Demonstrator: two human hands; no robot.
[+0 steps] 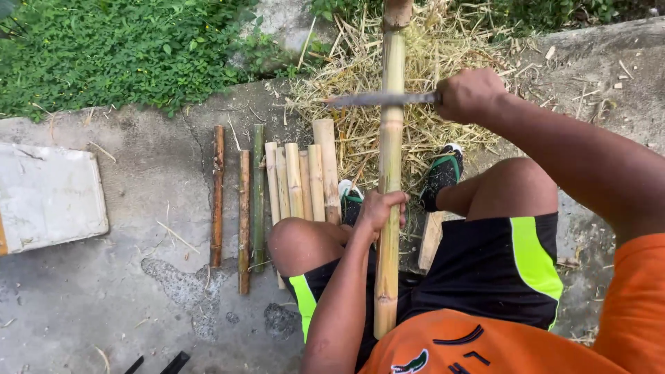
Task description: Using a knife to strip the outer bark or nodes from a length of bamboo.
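A long yellow-green bamboo pole [391, 62] runs from my lap out over a heap of dry straw. My left hand [379, 210] is wrapped around the pole near my knees, steadying it. My right hand [470, 93] grips the handle of a long knife [377, 100], whose blade lies crosswise against the pole, tip pointing left. I sit with bare knees apart in black shorts with green stripes, feet in dark sandals on either side of the pole.
Several cut bamboo lengths and split strips [298, 180] lie side by side on the concrete to my left. A pale flat slab [48, 197] sits at far left. Dry straw [360, 62] covers the ground ahead, green plants [118, 55] behind it.
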